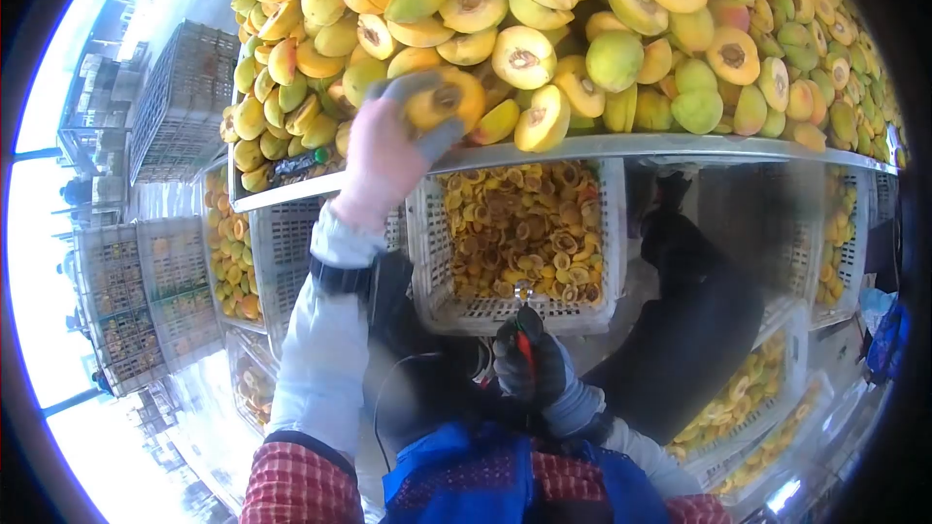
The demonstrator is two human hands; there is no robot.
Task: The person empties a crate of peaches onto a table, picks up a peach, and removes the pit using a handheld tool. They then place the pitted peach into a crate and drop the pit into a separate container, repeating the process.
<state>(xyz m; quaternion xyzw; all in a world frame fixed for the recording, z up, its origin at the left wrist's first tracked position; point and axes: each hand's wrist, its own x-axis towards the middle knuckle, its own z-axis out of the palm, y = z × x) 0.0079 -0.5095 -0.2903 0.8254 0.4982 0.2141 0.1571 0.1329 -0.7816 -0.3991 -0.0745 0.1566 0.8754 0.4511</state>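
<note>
My left hand [384, 157], in a pale glove with grey fingertips, grips a halved yellow peach [468, 97] at the near edge of the heap. The peach's cut face, with a brown centre, is turned towards me. Low in front of my body, my right hand [529, 369] wears a dark grey glove and is closed around a hand tool [525, 344] with a red and black handle. The tool's small shiny metal head [523, 290] points away from me, over the near rim of a white crate [614, 233]. Its exact shape is too small to tell.
A metal-edged table [621, 147] bears a big heap of halved peaches [670, 0]. Brown and yellow peach scraps [524, 233] fill the crate below it. More fruit crates stand left and right, with stacked crates [184, 102] farther left. My dark-clad leg [689, 311] lies right of the crate.
</note>
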